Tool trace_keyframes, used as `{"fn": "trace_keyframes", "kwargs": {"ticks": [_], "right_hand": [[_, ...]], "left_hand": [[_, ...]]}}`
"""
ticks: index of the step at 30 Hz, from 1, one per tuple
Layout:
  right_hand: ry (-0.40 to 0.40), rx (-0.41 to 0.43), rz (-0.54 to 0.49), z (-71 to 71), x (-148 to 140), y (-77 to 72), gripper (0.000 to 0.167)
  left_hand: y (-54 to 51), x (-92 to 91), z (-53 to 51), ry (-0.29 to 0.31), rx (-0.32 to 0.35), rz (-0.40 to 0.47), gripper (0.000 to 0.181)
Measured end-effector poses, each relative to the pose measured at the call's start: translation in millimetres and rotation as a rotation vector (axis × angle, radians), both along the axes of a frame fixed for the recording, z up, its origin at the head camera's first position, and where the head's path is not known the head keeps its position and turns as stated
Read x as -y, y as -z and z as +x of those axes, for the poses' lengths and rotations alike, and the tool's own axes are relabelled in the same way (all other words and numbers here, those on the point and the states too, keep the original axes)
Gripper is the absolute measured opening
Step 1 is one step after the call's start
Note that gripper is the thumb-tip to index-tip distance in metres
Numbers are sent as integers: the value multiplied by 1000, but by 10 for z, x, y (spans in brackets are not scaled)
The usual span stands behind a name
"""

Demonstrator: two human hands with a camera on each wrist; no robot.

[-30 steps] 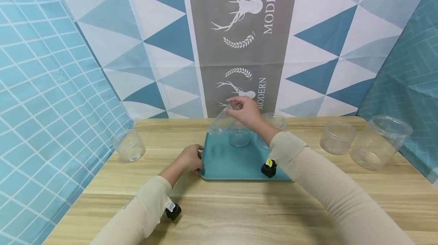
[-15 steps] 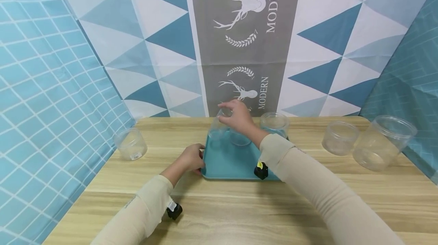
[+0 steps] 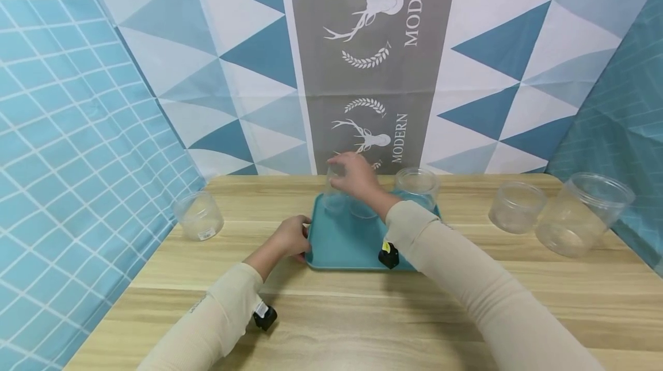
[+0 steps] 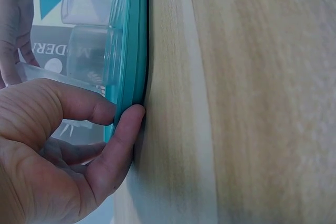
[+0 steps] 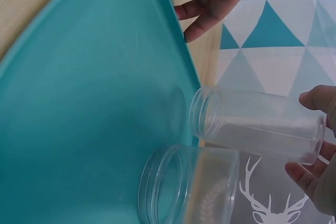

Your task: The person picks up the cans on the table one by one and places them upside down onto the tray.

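Observation:
A teal tray point(image 3: 344, 247) lies on the wooden table. My left hand point(image 3: 291, 237) pinches its left rim between thumb and fingers, clearly seen in the left wrist view. My right hand point(image 3: 354, 175) holds a tall clear plastic jar point(image 5: 257, 124) by its base end, threaded mouth down, at the tray's back left corner. Whether the mouth touches the tray I cannot tell. Beside it, a shorter clear jar point(image 5: 210, 184) stands mouth down on the tray, partly hidden by my right hand in the head view. Another clear jar point(image 3: 417, 187) stands at the tray's back right.
On the table's left stands a small clear jar point(image 3: 198, 218) with a label. At the right are a short clear jar point(image 3: 517, 208) and a large wide one point(image 3: 582, 215). A patterned cloth point(image 3: 259, 72) hangs behind the table's back edge.
My right hand has moved slightly left with the tall jar, which has gone from tilted to nearly upright over the tray's corner. My left hand stays on the rim.

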State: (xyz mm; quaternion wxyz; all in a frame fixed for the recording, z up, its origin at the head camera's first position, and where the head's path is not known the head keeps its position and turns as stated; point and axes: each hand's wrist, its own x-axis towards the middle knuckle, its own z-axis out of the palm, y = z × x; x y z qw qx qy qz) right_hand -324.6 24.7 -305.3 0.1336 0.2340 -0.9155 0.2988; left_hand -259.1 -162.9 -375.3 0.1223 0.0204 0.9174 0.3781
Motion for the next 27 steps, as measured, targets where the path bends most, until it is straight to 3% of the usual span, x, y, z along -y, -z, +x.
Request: {"fn": "trace_keyframes", "kwargs": {"ticks": [9, 15, 27], "right_hand": [[-22, 30, 97, 17, 117, 73, 43], [-33, 0, 178, 31, 156, 111, 42], [-43, -47, 171, 89, 134, 119, 44]], "left_hand": [[9, 13, 7, -2, 3, 6, 76], [7, 24, 8, 3, -4, 19, 76], [-4, 21, 23, 18, 5, 58, 75]]}}
